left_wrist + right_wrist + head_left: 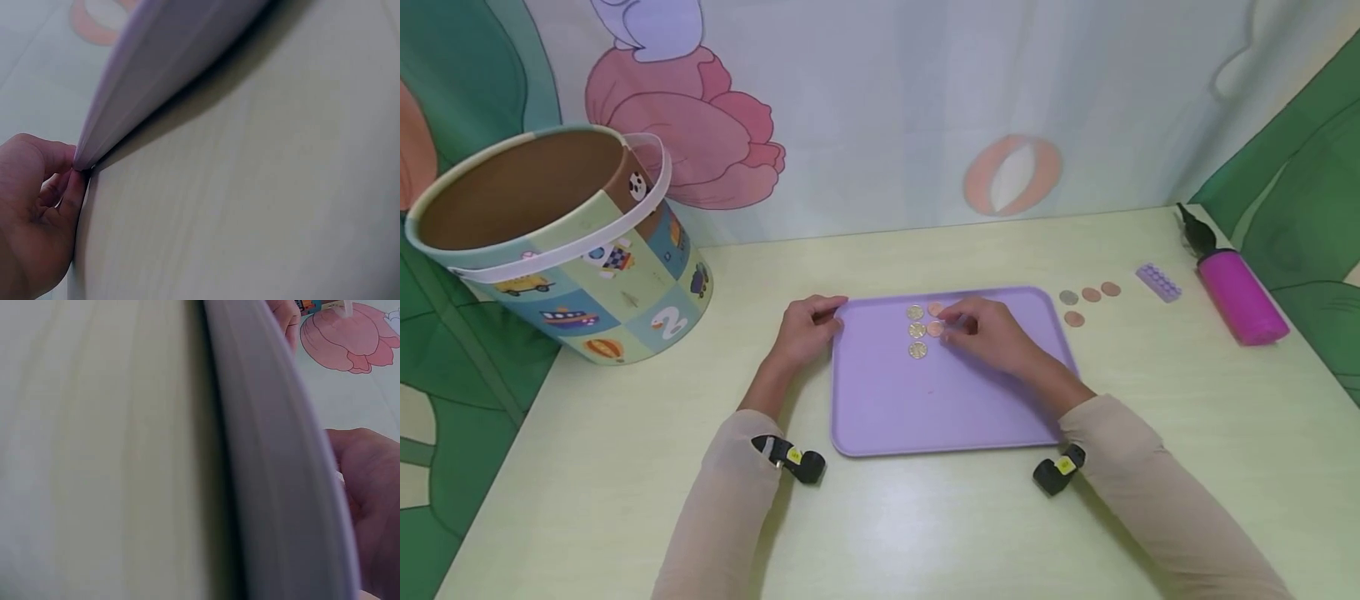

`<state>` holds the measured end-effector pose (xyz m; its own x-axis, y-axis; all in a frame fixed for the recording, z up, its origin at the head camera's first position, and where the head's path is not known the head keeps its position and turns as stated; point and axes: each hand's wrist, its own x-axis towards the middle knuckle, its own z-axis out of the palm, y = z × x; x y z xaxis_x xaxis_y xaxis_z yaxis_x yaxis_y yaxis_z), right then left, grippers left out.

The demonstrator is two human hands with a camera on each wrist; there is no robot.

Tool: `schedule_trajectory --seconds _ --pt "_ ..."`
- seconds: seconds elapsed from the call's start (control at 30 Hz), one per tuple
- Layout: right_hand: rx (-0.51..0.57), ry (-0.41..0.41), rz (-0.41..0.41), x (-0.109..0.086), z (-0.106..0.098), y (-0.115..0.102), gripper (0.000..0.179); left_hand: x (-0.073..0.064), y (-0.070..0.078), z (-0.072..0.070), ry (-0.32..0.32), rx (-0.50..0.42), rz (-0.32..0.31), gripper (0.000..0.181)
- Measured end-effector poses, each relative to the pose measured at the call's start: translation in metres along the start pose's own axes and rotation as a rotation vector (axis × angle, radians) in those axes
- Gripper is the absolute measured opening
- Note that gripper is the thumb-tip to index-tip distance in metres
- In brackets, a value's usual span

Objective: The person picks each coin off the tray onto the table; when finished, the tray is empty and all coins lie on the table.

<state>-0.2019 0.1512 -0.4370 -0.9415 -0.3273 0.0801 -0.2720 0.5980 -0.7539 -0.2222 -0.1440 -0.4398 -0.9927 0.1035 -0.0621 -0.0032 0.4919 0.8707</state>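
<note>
Fingers of the left hand (803,330) pinch the purple tray (887,408) by its corner. The right hand (991,335) bends over it beside copper coins (934,330), its grip unclear.

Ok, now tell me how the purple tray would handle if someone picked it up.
The purple tray is probably stiff: it looks unbent where the left hand pinches its corner. Its raised rim looks thin, so it may be fairly light for its size. The gold-coloured coins lie flat on it and could slide if it tilts.
</note>
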Motion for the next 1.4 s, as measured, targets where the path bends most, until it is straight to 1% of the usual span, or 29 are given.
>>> schedule_trajectory --seconds 0.13,0.23,0.43,0.6,0.83,0.97,1.13,1.4 --pt "-0.024 -0.027 0.003 0.004 0.002 0.001 0.031 0.000 0.000 0.000 0.004 0.004 -0.015 0.041" --pt "-0.036 -0.037 0.009 0.005 0.003 0.000 0.030 0.002 -0.001 -0.001 0.004 0.003 -0.011 0.041" --pt "-0.078 -0.038 0.009 0.007 0.005 -0.001 0.024 0.003 -0.002 0.000 0.009 0.000 -0.010 0.040" --pt "-0.081 -0.031 0.022 0.006 0.004 -0.002 0.019 0.002 -0.001 0.001 0.004 -0.005 -0.014 0.040" --pt "-0.071 -0.011 0.020 0.006 0.005 -0.001 0.026 0.002 0.001 0.002 0.001 -0.012 -0.010 0.040" --pt "-0.082 -0.013 0.000 0.008 0.005 -0.001 0.025 0.002 0.001 0.001 -0.001 -0.011 -0.016 0.040" --pt "-0.104 -0.034 -0.008 0.011 0.006 -0.003 0.022 0.001 0.001 0.000 -0.002 -0.013 -0.019 0.041" --pt "-0.135 -0.086 0.013 0.013 0.007 -0.009 0.016 0.000 0.001 0.001 -0.002 -0.001 -0.014 0.041"
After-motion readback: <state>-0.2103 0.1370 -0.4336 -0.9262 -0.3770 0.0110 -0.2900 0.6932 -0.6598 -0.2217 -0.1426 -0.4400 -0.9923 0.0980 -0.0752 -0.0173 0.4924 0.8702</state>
